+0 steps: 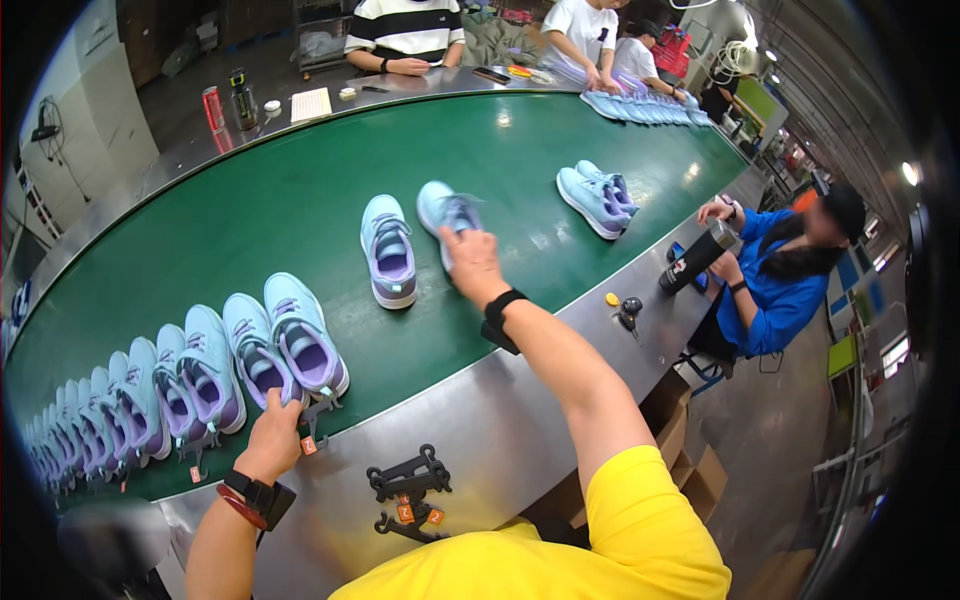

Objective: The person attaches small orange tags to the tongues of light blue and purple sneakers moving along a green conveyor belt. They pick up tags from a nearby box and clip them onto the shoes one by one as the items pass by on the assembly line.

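My left hand (275,437) is closed at the heel of a light blue and lilac sneaker (250,335), the nearer shoe of a pair. Beside it, a black plastic shoe hanger (318,412) with an orange tag hangs at the heel of the pair's other sneaker (300,325). Over the green belt, my right hand (474,262) grips the heel end of another sneaker (438,205), slightly blurred. Its likely mate, a matching sneaker (385,240), stands just left of it, toe pointing away.
A row of sneakers (140,395) runs left along the green belt (480,140). Another pair (597,200) lies further right. Spare black hangers (410,475) rest on the metal edge (540,420). A seated person in blue (785,275) holds a black bottle (690,262); others work across the belt.
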The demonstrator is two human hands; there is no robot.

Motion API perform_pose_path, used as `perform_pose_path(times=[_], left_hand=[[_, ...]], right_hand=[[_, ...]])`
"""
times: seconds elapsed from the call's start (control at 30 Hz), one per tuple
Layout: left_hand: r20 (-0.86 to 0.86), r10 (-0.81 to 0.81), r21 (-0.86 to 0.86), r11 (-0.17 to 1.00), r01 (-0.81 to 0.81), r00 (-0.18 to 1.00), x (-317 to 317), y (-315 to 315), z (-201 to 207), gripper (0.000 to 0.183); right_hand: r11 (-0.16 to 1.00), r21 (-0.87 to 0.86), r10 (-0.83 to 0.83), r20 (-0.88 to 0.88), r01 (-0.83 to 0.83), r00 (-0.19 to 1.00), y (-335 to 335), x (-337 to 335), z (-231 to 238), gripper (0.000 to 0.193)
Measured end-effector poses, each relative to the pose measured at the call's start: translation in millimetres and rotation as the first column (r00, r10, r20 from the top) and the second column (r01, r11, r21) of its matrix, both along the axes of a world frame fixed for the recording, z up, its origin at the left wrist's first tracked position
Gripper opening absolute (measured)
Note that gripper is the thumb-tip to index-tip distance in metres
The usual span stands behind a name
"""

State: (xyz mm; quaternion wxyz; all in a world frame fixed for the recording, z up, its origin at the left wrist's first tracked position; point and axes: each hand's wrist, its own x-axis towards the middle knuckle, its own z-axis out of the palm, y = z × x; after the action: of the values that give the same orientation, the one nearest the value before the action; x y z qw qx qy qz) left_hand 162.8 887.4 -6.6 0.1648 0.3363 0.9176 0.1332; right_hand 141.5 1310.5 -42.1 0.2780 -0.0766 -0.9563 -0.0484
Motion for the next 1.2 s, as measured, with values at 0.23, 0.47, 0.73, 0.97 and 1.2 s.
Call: perform_pose_path(times=[0.23, 0.47, 0.73, 0.97, 1.2], left_hand=[[-0.054, -0.019, 0.000, 1.000, 0.019, 0.998, 0, 0, -1, 0.028], [-0.128, -0.007, 0.131, 0.991, 0.024, 0.992, -2, -9, -18, 0.042], [-0.049, 0.089, 0.061, 0.994, -0.086, 0.995, 12, -12, 5, 0.056], [-0.484, 0.154, 0.438, 0.895, 0.086, 0.861, 31, -11, 21, 0.042], [-0.252, 0.028, 0.548, 0.828, 0.119, 0.967, 29, 97, 1, 0.043]], right_hand=[[0.976, -0.119, 0.210, 0.256, -0.185, 0.944, -58, -8, 14, 0.040], [0.955, -0.295, 0.125, 0.293, -0.034, 0.948, -94, 6, 19, 0.046], [0.862, -0.386, 0.337, -0.046, -0.328, 0.940, -130, 92, 32, 0.047], [0.472, -0.672, 0.869, 0.245, -0.571, 0.431, -174, 205, 53, 0.019], [0.649, -0.491, 0.759, 0.477, -0.581, 0.444, -211, 229, 44, 0.033]])
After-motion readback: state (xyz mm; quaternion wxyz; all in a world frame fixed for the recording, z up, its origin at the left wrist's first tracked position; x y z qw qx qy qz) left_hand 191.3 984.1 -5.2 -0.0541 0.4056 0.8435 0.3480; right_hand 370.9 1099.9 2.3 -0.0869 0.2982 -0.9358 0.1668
